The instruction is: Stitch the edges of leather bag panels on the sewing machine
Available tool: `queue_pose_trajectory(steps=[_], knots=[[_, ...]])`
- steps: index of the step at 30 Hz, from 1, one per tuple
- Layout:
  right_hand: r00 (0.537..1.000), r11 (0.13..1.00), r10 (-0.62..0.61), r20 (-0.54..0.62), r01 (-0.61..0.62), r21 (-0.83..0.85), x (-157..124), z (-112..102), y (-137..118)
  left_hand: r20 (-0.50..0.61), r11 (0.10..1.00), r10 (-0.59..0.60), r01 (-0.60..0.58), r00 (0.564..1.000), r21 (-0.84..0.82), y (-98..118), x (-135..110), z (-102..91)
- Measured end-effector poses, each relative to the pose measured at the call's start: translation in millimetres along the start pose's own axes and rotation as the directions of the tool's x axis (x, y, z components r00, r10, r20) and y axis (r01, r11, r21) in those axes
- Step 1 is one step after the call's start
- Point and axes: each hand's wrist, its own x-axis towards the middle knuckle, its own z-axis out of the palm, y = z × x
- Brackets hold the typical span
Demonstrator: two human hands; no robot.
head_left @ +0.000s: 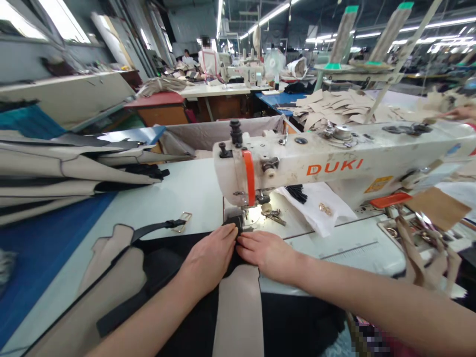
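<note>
My left hand [211, 258] lies flat on black fabric [174, 263] just in front of the needle of a white DUKI sewing machine [334, 163]. My right hand [266, 254] lies beside it, fingertips pressing the same black piece at the presser foot [238, 220]. A beige strip [240, 307] runs from between my hands toward me. A black strap with a gold buckle [182, 222] lies to the left of the needle.
Stacked beige and black panels [67, 168] sit at the left on a blue mat [40, 248]. A white cloth with small gold hardware [323, 208] lies behind the needle. Beige straps [420, 253] hang at the right. Cut beige pieces [334, 109] pile up behind the machine.
</note>
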Motion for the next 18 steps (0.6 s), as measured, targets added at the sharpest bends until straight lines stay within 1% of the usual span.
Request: queue_pose_trajectory(steps=[3, 5, 6, 8, 10, 12, 14, 18], knots=[[0.999, 1.0, 0.009, -0.035, -0.008, 0.027, -1.8, 3.7, -16.1, 0.003, 0.999, -0.028, 0.028, 1.0, -0.042, 4.1, -17.7, -2.2], [1.0, 0.998, 0.009, -0.027, -0.008, 0.063, -1.8, 4.9, -20.0, -0.004, 0.987, -0.109, 0.107, 0.994, -0.119, 5.5, -18.8, -4.9], [1.0, 0.996, 0.009, -0.019, -0.007, 0.084, -1.5, 4.6, -20.6, -0.004, 0.969, -0.177, 0.173, 0.984, -0.175, 5.8, -16.5, -6.4], [1.0, 0.993, 0.019, -0.007, -0.018, 0.12, -1.2, 2.1, -21.0, 0.013, 0.908, -0.32, 0.311, 0.947, -0.282, 6.0, -8.3, -9.8], [0.999, 0.988, 0.052, -0.007, -0.05, 0.144, -1.2, -1.6, -22.3, 0.028, 0.849, -0.421, 0.405, 0.907, -0.34, 5.4, 0.9, -13.7], [0.996, 0.983, 0.09, -0.021, -0.086, 0.161, -1.5, -4.1, -24.7, 0.023, 0.829, -0.457, 0.435, 0.889, -0.352, 4.1, 8.0, -17.3], [0.993, 0.979, 0.111, -0.042, -0.102, 0.176, -1.6, -3.8, -26.7, 0.011, 0.828, -0.461, 0.434, 0.888, -0.356, 2.2, 12.4, -19.4], [0.991, 0.976, 0.098, -0.087, -0.079, 0.202, 0.0, 4.2, -24.9, 0.019, 0.82, -0.468, 0.443, 0.883, -0.363, -1.2, 17.8, -17.7]])
